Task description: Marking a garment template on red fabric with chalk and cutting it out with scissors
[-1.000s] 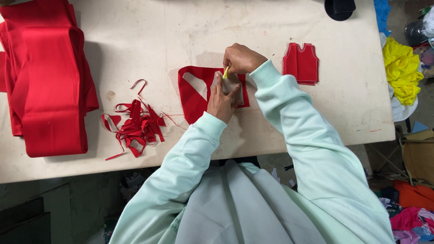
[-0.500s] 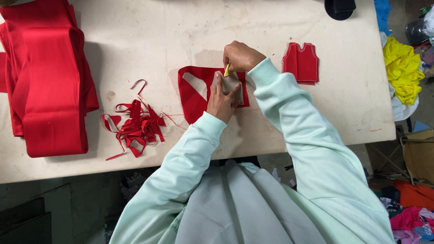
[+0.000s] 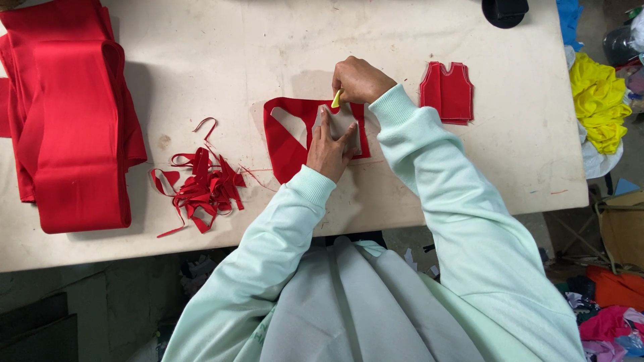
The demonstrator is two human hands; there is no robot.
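A flat piece of red fabric (image 3: 285, 144) lies on the table in front of me. On it rests a small grey pattern piece (image 3: 343, 125), pressed down by my left hand (image 3: 329, 149) with fingers spread. My right hand (image 3: 360, 80) pinches a small yellow chalk (image 3: 336, 100) at the pattern's top edge. A small stack of cut red vest-shaped pieces (image 3: 447, 92) lies to the right of my hands.
A large folded bundle of red fabric (image 3: 70, 121) lies at the table's (image 3: 201, 47) left. A pile of red scraps (image 3: 201, 184) sits left of my work. A dark round object (image 3: 504, 10) sits at the far edge. Yellow cloth (image 3: 597, 100) lies off the right side.
My right hand has shifted slightly along the pattern's top edge with the chalk. My left hand stays pressed on the pattern.
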